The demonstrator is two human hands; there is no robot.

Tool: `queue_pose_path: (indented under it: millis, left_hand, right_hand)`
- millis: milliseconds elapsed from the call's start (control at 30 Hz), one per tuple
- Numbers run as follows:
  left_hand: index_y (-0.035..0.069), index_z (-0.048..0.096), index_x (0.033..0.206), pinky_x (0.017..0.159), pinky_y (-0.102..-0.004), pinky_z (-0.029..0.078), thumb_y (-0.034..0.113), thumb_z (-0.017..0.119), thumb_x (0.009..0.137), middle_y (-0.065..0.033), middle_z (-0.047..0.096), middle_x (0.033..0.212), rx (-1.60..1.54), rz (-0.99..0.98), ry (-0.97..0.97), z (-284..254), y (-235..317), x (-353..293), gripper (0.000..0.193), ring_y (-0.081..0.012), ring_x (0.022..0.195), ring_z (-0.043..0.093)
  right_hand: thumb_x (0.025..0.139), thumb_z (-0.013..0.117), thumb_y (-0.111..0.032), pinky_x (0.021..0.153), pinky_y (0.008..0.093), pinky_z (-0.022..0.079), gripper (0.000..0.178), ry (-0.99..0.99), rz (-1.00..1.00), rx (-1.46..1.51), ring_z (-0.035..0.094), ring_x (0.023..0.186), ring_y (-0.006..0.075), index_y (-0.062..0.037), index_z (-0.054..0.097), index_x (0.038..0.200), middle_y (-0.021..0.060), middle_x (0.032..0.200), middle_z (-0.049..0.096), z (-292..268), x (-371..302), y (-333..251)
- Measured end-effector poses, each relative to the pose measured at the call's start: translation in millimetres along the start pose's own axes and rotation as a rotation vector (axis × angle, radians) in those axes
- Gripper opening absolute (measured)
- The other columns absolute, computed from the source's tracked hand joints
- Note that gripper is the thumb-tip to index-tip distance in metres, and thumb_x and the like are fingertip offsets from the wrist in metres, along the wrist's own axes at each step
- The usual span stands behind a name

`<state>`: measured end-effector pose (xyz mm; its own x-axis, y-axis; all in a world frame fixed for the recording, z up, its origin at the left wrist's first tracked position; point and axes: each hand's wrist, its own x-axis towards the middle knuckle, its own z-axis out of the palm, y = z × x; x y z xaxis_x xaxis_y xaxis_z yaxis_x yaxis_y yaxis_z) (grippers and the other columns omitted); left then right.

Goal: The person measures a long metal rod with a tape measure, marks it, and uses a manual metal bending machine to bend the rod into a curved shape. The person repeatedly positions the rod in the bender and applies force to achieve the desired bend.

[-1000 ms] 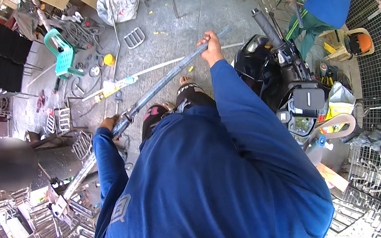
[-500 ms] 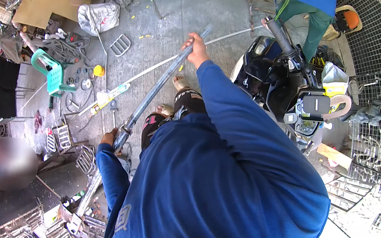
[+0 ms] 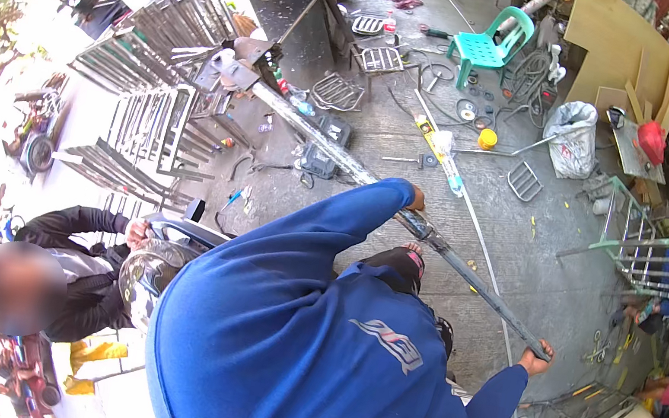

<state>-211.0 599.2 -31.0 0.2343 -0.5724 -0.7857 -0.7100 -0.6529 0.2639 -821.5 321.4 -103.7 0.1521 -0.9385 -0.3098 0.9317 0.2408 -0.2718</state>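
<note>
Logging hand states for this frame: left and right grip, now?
Left hand: at the metal bar, partly hidden; grip cannot be told.
Right hand: closed around the bar's end.

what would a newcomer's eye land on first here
First, the long metal pole slanting across the middle, with the right hand at its lower-right end and the left hand farther up it. Next, the green chair near the top, right of centre, then the white sack to its right and lower down.

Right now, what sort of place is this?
Probably a metalworking shop: slatted metal frames grouped at upper left, small metal racks lying about, and a long metal bar in the person's right hand.
</note>
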Motion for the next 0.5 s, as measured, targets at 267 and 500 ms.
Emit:
queue_pose_path:
  millis: [267, 500]
  left_hand:
    - [0.007, 0.073, 0.120, 0.102, -0.0448, 0.047, 0.059, 0.057, 0.096, -0.0181, 0.068, 0.124, -0.189, -0.130, 0.019, 1, -1, -59, 0.060, -0.0303, 0.118, 0.064]
    - [0.003, 0.074, 0.107, 0.067, -0.0432, 0.058, 0.059, 0.059, 0.096, -0.0174, 0.073, 0.097, -0.087, 0.038, 0.228, 13, -7, -59, 0.059, -0.0302, 0.070, 0.072]
  right_hand:
    - [0.086, 0.047, -0.007, 0.065, 0.0365, 0.045, 0.022, 0.216, -0.080, -0.038, 0.046, 0.056, 0.0176, -0.0131, 0.044, 0.065, 0.0003, 0.059, 0.044, 12, -22, 5]
    - [0.083, 0.046, -0.008, 0.067, 0.0401, 0.045, 0.018, 0.300, -0.101, -0.079, 0.047, 0.059, 0.0178, -0.0115, 0.045, 0.066, 0.0005, 0.060, 0.044, -16, -18, -11]
